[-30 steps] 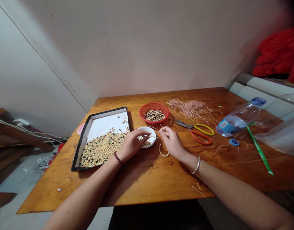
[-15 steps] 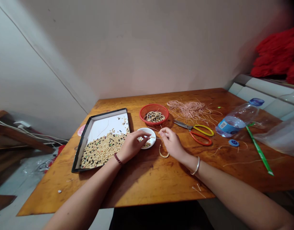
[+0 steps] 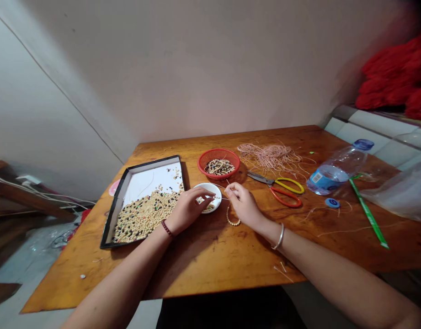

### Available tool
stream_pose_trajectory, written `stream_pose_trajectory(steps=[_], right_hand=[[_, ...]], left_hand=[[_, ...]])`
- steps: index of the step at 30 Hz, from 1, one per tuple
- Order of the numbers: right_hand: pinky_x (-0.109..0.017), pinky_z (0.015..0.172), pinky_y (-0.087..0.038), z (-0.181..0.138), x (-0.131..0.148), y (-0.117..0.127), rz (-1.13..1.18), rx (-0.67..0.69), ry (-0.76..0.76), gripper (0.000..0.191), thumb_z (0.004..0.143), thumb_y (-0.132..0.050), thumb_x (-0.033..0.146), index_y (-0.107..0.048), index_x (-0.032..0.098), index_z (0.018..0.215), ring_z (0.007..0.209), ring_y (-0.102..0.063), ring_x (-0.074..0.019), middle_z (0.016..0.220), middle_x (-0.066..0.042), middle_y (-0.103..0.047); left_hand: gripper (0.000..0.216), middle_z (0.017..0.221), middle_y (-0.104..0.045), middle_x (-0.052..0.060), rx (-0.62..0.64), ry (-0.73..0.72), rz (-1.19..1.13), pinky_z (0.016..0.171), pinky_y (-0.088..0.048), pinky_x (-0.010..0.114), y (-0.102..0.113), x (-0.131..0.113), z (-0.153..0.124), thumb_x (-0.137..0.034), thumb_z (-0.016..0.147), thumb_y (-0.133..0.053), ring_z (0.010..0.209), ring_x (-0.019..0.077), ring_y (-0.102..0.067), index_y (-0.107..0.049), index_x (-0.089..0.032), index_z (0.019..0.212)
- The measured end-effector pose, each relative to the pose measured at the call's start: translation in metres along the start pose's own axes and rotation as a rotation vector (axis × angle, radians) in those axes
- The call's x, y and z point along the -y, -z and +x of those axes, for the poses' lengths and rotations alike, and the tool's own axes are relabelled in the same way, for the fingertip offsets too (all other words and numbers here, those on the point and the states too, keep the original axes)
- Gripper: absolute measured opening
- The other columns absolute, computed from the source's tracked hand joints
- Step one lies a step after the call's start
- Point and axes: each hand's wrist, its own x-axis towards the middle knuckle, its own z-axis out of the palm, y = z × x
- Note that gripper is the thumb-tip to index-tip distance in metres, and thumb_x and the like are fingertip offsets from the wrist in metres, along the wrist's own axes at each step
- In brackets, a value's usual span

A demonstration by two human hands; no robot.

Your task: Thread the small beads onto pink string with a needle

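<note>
Wooden counter (image 3: 210, 260), orange-brown and glossy, carries everything in view. Both hands meet near its middle. The left hand (image 3: 187, 211) hovers over a small white dish (image 3: 210, 187), thumb and forefinger pinched together; what sits between them is too small to tell. The right hand (image 3: 245, 206) is just beside it, its fingertips closed on a thin cord (image 3: 224, 198) that runs across the short gap toward the left fingertips. Below the right hand a short strand of pale beads (image 3: 232, 222) hangs in a curve and touches the counter.

Left of the dish lies a black-rimmed tray (image 3: 108, 226) with a white floor, its near half thick with cream and dark loose beads (image 3: 143, 214). Behind the dish stands a red mesh basket (image 3: 219, 155) holding more beads. To the right are scissors (image 3: 282, 189) with one yellow and one red handle, and beyond them a loose bundle of pink cord (image 3: 270, 155). Farther right a clear bottle (image 3: 335, 171) lies on its side, with a blue cap (image 3: 329, 202) and a green stick (image 3: 368, 214) near it
</note>
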Motion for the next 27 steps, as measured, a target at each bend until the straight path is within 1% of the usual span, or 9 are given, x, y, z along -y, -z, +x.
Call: stream_pose_trajectory(steps=[3, 5, 8, 11, 14, 18, 21, 24, 27], right_hand=[[-0.024, 0.054, -0.035, -0.001, -0.002, -0.003, 0.035, 0.025, 0.0, 0.023, 0.088, -0.047, 0.039, -0.053, 0.018, 0.082, 0.059, -0.052, -0.0136, 0.069, -0.002, -0.059], [-0.024, 0.056, -0.037, -0.001, -0.003, -0.005, 0.083, 0.049, -0.016, 0.025, 0.087, -0.048, 0.041, -0.054, 0.018, 0.082, 0.061, -0.052, -0.0139, 0.071, -0.002, -0.059], [-0.024, 0.051, -0.034, 0.0, -0.006, -0.007, 0.203, 0.112, -0.079, 0.027, 0.084, -0.051, 0.046, -0.053, 0.019, 0.08, 0.054, -0.046, -0.0121, 0.063, 0.001, -0.053], [-0.022, 0.043, -0.024, 0.002, -0.009, -0.008, 0.321, 0.154, -0.176, 0.032, 0.08, -0.054, 0.051, -0.05, 0.02, 0.078, 0.045, -0.033, -0.0091, 0.053, 0.006, -0.04], [-0.022, 0.041, -0.019, 0.004, -0.01, -0.008, 0.379, 0.158, -0.229, 0.034, 0.078, -0.056, 0.053, -0.049, 0.02, 0.079, 0.042, -0.027, -0.0076, 0.052, 0.008, -0.036], [-0.022, 0.041, -0.017, 0.004, -0.011, -0.009, 0.388, 0.166, -0.238, 0.036, 0.078, -0.057, 0.054, -0.049, 0.019, 0.08, 0.042, -0.025, -0.0067, 0.052, 0.008, -0.037], [-0.022, 0.042, -0.019, 0.004, -0.01, -0.01, 0.398, 0.167, -0.226, 0.037, 0.076, -0.058, 0.055, -0.049, 0.019, 0.079, 0.043, -0.028, -0.0072, 0.052, 0.007, -0.038], [-0.022, 0.043, -0.022, 0.004, -0.01, -0.01, 0.386, 0.117, -0.196, 0.036, 0.078, -0.056, 0.055, -0.048, 0.02, 0.077, 0.047, -0.033, -0.0087, 0.055, 0.005, -0.042], [-0.022, 0.041, -0.019, 0.005, -0.011, -0.007, 0.357, 0.036, -0.203, 0.034, 0.081, -0.052, 0.053, -0.047, 0.02, 0.075, 0.046, -0.031, -0.0078, 0.062, 0.003, -0.047]], left_hand=[[0.019, 0.095, -0.071, 0.004, 0.03, -0.022, -0.002, 0.063, -0.052, 0.022, 0.0, 0.0, 0.0, -0.033, 0.089, -0.058, 0.076, 0.0124, -0.064, -0.07, -0.021, 0.097], [0.019, 0.095, -0.071, 0.005, 0.058, -0.063, 0.002, 0.069, -0.053, 0.025, 0.0, 0.0, -0.001, -0.032, 0.089, -0.057, 0.081, 0.0142, -0.064, -0.071, -0.021, 0.097], [0.021, 0.097, -0.071, 0.007, 0.084, -0.109, 0.011, 0.078, -0.052, 0.028, 0.0, -0.001, -0.001, -0.031, 0.091, -0.055, 0.088, 0.0159, -0.064, -0.07, -0.021, 0.102], [0.024, 0.097, -0.07, 0.006, 0.058, -0.042, 0.01, 0.07, -0.051, 0.025, 0.001, -0.002, -0.001, -0.035, 0.091, -0.053, 0.078, 0.0134, -0.063, -0.067, -0.021, 0.105], [0.024, 0.089, -0.069, 0.003, 0.04, 0.037, 0.008, 0.061, -0.047, 0.022, 0.002, -0.003, -0.001, -0.039, 0.091, -0.053, 0.07, 0.0112, -0.06, -0.066, -0.019, 0.094], [0.025, 0.085, -0.067, 0.002, 0.051, 0.059, 0.041, 0.061, -0.045, 0.022, 0.001, -0.002, -0.001, -0.04, 0.091, -0.053, 0.066, 0.0106, -0.056, -0.063, -0.017, 0.089], [0.024, 0.084, -0.065, 0.003, 0.052, 0.053, 0.05, 0.061, -0.044, 0.022, 0.0, 0.0, -0.001, -0.039, 0.091, -0.052, 0.067, 0.0111, -0.055, -0.061, -0.017, 0.087], [0.021, 0.085, -0.064, 0.003, 0.012, 0.025, 0.066, 0.062, -0.044, 0.022, 0.0, 0.001, -0.001, -0.035, 0.092, -0.051, 0.071, 0.0117, -0.055, -0.059, -0.017, 0.085], [0.02, 0.084, -0.062, 0.003, -0.038, 0.014, 0.08, 0.063, -0.044, 0.022, 0.001, 0.001, -0.001, -0.033, 0.093, -0.05, 0.071, 0.0116, -0.054, -0.057, -0.017, 0.084]])
